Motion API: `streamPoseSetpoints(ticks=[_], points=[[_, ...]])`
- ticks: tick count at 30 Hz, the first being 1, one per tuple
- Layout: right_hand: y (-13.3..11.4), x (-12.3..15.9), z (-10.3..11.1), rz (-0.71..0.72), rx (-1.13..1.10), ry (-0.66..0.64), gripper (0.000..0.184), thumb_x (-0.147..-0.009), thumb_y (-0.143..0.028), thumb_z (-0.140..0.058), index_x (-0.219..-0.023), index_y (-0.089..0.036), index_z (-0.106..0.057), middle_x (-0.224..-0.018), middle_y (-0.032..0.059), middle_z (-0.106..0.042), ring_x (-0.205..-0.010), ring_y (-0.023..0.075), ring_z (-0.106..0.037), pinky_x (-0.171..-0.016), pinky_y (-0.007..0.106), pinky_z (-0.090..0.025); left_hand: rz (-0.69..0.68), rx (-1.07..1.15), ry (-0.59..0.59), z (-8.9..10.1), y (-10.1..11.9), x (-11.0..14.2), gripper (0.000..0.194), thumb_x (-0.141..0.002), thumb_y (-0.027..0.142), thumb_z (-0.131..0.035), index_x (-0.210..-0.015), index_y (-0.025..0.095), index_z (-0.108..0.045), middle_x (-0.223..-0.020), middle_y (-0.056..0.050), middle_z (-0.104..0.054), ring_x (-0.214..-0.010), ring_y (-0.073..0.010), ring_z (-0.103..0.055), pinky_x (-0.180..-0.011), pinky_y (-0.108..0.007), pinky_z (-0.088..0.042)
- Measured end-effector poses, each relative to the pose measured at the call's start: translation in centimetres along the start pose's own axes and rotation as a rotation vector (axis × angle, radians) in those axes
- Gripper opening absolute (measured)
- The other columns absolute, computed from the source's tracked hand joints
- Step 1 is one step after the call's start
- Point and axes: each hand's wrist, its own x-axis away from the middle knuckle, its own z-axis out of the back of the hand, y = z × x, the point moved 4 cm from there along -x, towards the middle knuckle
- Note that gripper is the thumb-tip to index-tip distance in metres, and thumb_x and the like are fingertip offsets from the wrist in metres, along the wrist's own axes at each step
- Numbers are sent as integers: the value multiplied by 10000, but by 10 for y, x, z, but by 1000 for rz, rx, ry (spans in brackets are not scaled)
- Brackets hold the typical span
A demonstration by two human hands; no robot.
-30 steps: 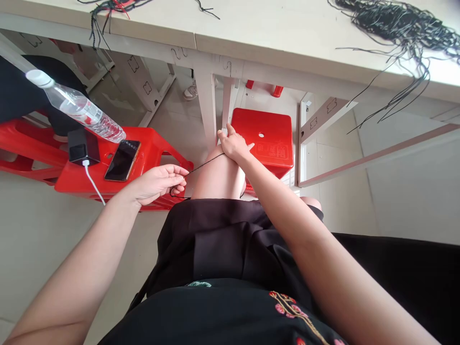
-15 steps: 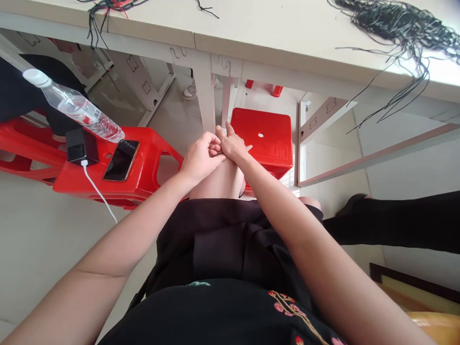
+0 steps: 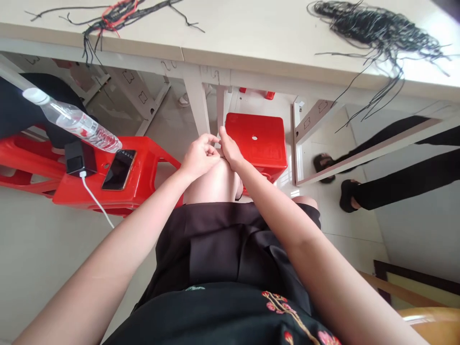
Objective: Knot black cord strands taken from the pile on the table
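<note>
My left hand [image 3: 201,155] is over my bare knee [image 3: 212,184], its thumb and fingers pinched together. A short bit of thin dark cord [image 3: 222,157] shows between the two hands, against the knee; most of it is hidden. My right hand [image 3: 230,149] rests edge-on at the right side of the knee, fingers stretched out, close beside the left fingertips. Its palm is turned away from view.
On the table [image 3: 251,43] lie a black cord bundle with red strands [image 3: 118,17] and a tangled black cord heap [image 3: 373,28]. Left, a red stool [image 3: 143,167] carries a bottle [image 3: 79,120], phone [image 3: 119,170] and charger [image 3: 81,158]. Another red stool [image 3: 255,143] stands ahead. A person's legs [image 3: 406,177] are at right.
My right hand has turned from lying palm-down with fingers spread to edge-on with fingers together. The view has shifted slightly, showing more of the table and the other person's feet.
</note>
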Motion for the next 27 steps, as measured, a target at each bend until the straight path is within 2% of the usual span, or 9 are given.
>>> streamPoseSetpoints(ticks=[2,4,6,8,11,14,19,23,27], points=[[6,9,13,-17,-157,93,649,-954,-465,-30,-1300,-126,-462,-1285,124,-566,-1184,192,-536,-971,354,-433,91,207,11,1,-9,-1,386,-645,150,-612,-1016,199,-516,-619,53,-559,-536,-108,-510,-551,-229,-362],[8,23,29,5,-263,203,482,-961,-399,-211,-1255,-137,-489,-1298,111,-561,-1189,159,-527,-980,306,-427,166,368,13,2,-14,-1,404,-619,163,-647,-986,208,-486,-618,59,-558,-529,-99,-504,-551,-226,-358],[0,37,39,146,-323,173,366,-897,-354,-443,-1195,-162,-535,-1269,91,-588,-1175,159,-536,-979,288,-427,206,463,5,3,-11,-1,421,-593,157,-670,-957,213,-465,-631,58,-576,-546,-95,-515,-575,-228,-371],[-11,51,42,280,-346,48,356,-820,-330,-580,-1140,-173,-576,-1187,81,-639,-1108,174,-582,-939,289,-459,212,506,2,5,-1,-1,426,-580,145,-677,-938,211,-454,-643,54,-589,-567,-92,-525,-587,-224,-376],[-26,64,48,317,-339,-26,244,-818,-327,-586,-1002,-181,-652,-959,61,-711,-892,180,-661,-792,294,-523,245,528,-9,11,22,-1,431,-571,135,-678,-926,208,-446,-641,56,-587,-533,-77,-499,-521,-202,-329],[-43,72,62,397,-289,28,156,-821,-318,-594,-894,-216,-687,-882,36,-719,-824,175,-666,-741,280,-523,311,609,-71,15,44,2,445,-553,140,-696,-911,206,-440,-610,62,-569,-473,-63,-451,-457,-189,-269],[-71,91,95,601,11,177,144,-826,-263,-559,-725,-236,-659,-701,15,-668,-669,159,-613,-643,267,-485,334,790,-213,16,70,5,489,-521,172,-788,-898,190,-477,-561,60,-554,-485,-57,-458,-492,-178,-341],[-77,94,130,555,49,279,141,-779,-233,-528,-661,-229,-607,-666,10,-639,-621,155,-579,-592,263,-456,221,670,-251,23,85,-5,447,-502,219,-841,-866,162,-589,-594,10,-604,-504,-68,-482,-473,-179,-347],[-69,71,181,373,1,425,132,-722,-292,-540,-619,-211,-555,-576,-12,-555,-533,135,-500,-514,250,-400,85,532,-112,49,93,-36,311,-483,269,-845,-697,152,-654,-567,-8,-601,-480,-78,-473,-443,-197,-350]])
